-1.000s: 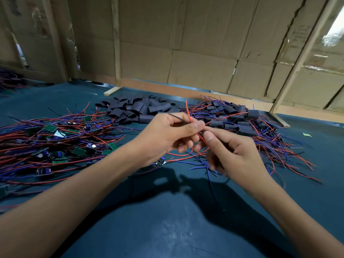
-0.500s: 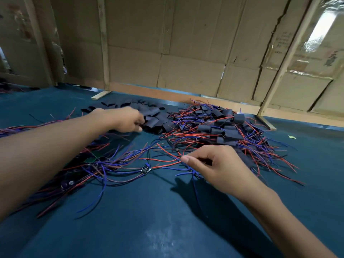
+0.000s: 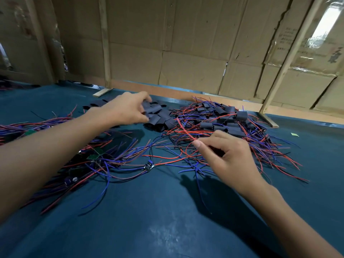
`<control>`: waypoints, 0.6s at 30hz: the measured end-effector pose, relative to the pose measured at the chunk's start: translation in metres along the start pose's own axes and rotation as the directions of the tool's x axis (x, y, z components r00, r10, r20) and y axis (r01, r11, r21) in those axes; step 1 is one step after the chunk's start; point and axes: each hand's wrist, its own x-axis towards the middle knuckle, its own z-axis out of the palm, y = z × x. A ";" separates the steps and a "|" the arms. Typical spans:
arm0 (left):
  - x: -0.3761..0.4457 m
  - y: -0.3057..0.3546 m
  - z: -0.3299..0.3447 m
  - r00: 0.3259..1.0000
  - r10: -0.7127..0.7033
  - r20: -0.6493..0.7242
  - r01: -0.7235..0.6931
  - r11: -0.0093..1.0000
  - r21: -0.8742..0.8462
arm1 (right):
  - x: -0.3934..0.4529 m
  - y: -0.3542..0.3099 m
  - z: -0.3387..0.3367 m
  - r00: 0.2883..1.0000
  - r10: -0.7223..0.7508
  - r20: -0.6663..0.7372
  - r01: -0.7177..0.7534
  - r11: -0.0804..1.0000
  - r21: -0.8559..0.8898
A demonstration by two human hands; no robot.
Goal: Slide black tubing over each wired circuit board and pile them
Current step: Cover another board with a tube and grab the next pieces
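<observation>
Left hand (image 3: pixel 126 108) at 11 o'clock, fingers curled into tubing heap (image 3: pixel 160 116), pinching piece. Right hand (image 3: pixel 229 157) at 3 o'clock, pinching red wire (image 3: pixel 184 127). Sleeved pile (image 3: pixel 223 120) at 1 o'clock. Bare boards (image 3: pixel 93 157) at 9 o'clock on bench (image 3: pixel 149 220).

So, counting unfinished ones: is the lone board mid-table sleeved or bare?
Bare: the board lies uncovered on the table, no tubing over it.

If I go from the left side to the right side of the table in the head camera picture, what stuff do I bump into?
Bare wired boards → left hand reaching into the loose black tubing pieces → right hand pinching a red wire → pile of sleeved boards → tiny green scrap.
</observation>
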 end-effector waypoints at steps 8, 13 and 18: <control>-0.096 0.058 0.033 0.876 0.133 -0.464 -0.406 0.721 -0.561 | 0.000 -0.002 0.001 0.974 -0.063 -0.219 0.063 0.998 -0.008; -0.105 0.056 0.044 0.818 0.205 -0.537 -0.486 0.746 -0.456 | -0.003 -0.006 0.002 0.971 -0.134 -0.200 0.136 0.991 -0.004; -0.108 0.055 0.044 0.804 0.183 -0.566 -0.473 0.775 -0.420 | -0.004 -0.005 0.001 0.976 -0.156 -0.155 0.160 0.987 0.012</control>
